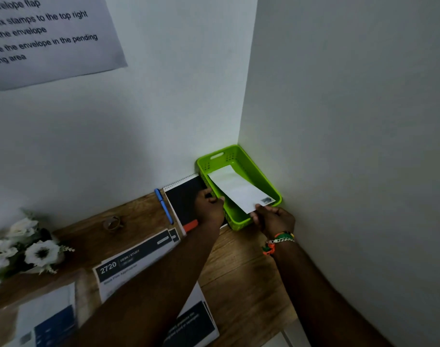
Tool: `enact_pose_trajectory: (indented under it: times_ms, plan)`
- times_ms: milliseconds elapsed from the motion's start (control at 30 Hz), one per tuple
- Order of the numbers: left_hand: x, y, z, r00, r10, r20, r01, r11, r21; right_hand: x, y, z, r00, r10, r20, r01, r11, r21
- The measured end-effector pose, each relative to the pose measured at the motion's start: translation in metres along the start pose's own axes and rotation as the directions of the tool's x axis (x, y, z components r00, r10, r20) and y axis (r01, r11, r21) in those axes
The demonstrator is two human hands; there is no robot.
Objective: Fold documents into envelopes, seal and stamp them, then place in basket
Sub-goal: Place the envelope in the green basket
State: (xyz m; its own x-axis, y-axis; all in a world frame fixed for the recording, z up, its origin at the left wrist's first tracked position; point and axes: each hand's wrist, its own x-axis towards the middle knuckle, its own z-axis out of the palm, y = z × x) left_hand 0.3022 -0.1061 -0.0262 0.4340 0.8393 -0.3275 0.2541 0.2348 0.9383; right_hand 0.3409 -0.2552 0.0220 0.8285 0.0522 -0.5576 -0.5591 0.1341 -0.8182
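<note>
I have the envelope (239, 189) by its near corner, my right hand (274, 219) closed on it in a fingertip grip just beside the stamp (266, 200). The rest of it lies slanted across the green basket (269, 186), far end down inside, near end riding up over the front rim. My left hand (210, 205) rests on the basket's left wall, fingers curled over the edge — steadying it, holding nothing else as far as I can see.

The risk I judge here is the release: let go too soon and the envelope could stay propped on the rim or slide back out onto the bench (239, 271). The basket sits tight in the corner, touching the notebook (186, 199), so a push forward has nowhere to go — it may buckle the envelope or tip the basket.
</note>
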Motion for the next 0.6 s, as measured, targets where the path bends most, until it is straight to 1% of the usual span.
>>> enact_pose_trajectory:
  times_ms: [200,333,400,467,533,600]
  plan:
    - [-0.003,0.002,-0.002,1.0,-0.013,0.014,0.013,1.0,-0.01,0.006,0.002,0.0,1.0,0.0,-0.012,-0.001,0.997,-0.073]
    - [-0.019,0.007,-0.011,0.997,-0.012,0.078,0.014,1.0,-0.023,0.002,0.002,-0.002,0.999,-0.03,-0.014,0.029,0.993,-0.11]
    - [-0.03,0.007,-0.023,0.992,0.002,0.129,0.003,0.999,-0.046,-0.004,0.004,-0.003,0.997,-0.074,0.004,0.074,0.989,-0.13]
    - [-0.039,0.001,-0.046,0.984,0.048,0.169,-0.042,0.998,-0.038,-0.015,0.01,-0.006,0.991,-0.13,0.035,0.134,0.977,-0.164]
    - [-0.044,-0.012,-0.081,0.978,0.125,0.166,-0.132,0.991,0.031,-0.029,0.025,-0.008,0.976,-0.202,0.076,0.214,0.949,-0.233]
    - [-0.046,-0.029,-0.122,0.974,0.185,0.129,-0.202,0.97,0.132,-0.04,0.046,-0.012,0.949,-0.279,0.147,0.313,0.887,-0.34]
